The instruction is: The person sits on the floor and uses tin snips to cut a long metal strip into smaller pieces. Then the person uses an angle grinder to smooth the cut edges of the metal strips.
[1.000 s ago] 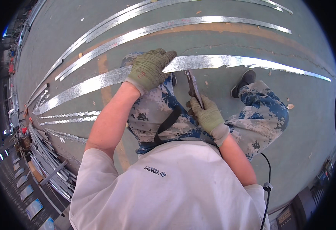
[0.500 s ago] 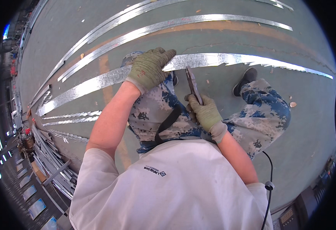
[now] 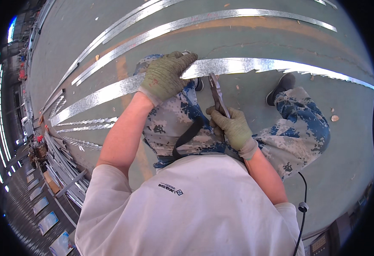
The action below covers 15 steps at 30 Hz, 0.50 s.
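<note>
A long shiny metal strip (image 3: 225, 66) crosses in front of me, smooth on its left stretch and cut into jagged teeth along the near edge on its right. My left hand (image 3: 166, 76), in a green glove, is closed on the strip near its middle, fingers over the far edge. In my gloved right hand (image 3: 234, 128) is a pair of metal pliers (image 3: 217, 94), possibly snips, pointing up and away. The tool's tip meets the strip's near edge just right of my left hand. How its jaws stand is too small to tell.
Other metal strips (image 3: 165, 32) lie on the green floor beyond. Toothed strips (image 3: 89, 127) lie at left, near a stack of metal lengths (image 3: 65, 170). My bent knees and dark shoes (image 3: 280, 87) flank the work. A black cable (image 3: 305, 192) hangs at my right.
My right hand and the pliers have shifted slightly right along the strip's edge. My left hand keeps its grip. The whole view has turned a little, moving the floor strips right in the picture.
</note>
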Each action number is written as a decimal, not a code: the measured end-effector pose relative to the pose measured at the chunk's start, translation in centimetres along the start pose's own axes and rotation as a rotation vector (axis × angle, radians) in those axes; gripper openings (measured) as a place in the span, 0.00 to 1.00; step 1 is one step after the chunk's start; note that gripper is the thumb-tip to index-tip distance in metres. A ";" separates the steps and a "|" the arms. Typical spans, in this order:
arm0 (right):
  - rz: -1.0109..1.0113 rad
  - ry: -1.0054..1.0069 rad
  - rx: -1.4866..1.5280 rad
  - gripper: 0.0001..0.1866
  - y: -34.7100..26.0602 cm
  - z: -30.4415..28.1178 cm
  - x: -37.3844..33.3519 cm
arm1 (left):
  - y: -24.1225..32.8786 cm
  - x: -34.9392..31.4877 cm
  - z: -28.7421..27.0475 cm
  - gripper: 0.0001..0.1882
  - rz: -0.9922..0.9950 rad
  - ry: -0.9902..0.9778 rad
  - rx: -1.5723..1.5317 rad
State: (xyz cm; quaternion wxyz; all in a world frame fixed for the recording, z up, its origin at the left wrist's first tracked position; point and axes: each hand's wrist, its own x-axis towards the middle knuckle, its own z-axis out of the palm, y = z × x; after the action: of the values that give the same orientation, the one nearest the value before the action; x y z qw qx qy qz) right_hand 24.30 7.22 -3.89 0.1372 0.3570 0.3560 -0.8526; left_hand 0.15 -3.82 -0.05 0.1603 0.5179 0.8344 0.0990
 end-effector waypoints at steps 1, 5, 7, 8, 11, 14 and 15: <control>-0.002 -0.010 0.007 0.15 0.0 -0.1 0.0 | 0.1 0.0 0.0 0.28 0.015 0.032 -0.030; -0.022 0.017 -0.063 0.15 -0.3 0.0 0.1 | -0.1 0.0 0.3 0.28 0.069 0.087 0.001; -0.057 0.067 -0.178 0.15 0.0 0.0 0.7 | 0.2 0.2 0.1 0.28 0.051 0.065 0.012; -0.144 0.138 -0.317 0.15 0.9 -0.5 1.3 | 0.3 0.2 0.1 0.29 0.043 0.054 0.018; -0.304 0.272 -0.566 0.16 2.9 -1.4 2.5 | 0.0 0.1 0.2 0.28 0.061 0.061 0.028; -0.209 0.213 -0.419 0.17 2.3 -1.2 1.7 | 0.3 0.1 -0.1 0.28 0.045 0.054 0.001; -0.147 0.161 -0.325 0.16 1.3 -1.1 1.2 | 0.3 0.2 0.0 0.28 0.045 0.060 0.020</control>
State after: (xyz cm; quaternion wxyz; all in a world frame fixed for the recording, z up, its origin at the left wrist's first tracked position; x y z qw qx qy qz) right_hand 24.66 7.05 -5.93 0.1013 0.3700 0.5238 -0.7606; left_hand 0.35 -3.53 0.06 0.1277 0.5348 0.8280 0.1098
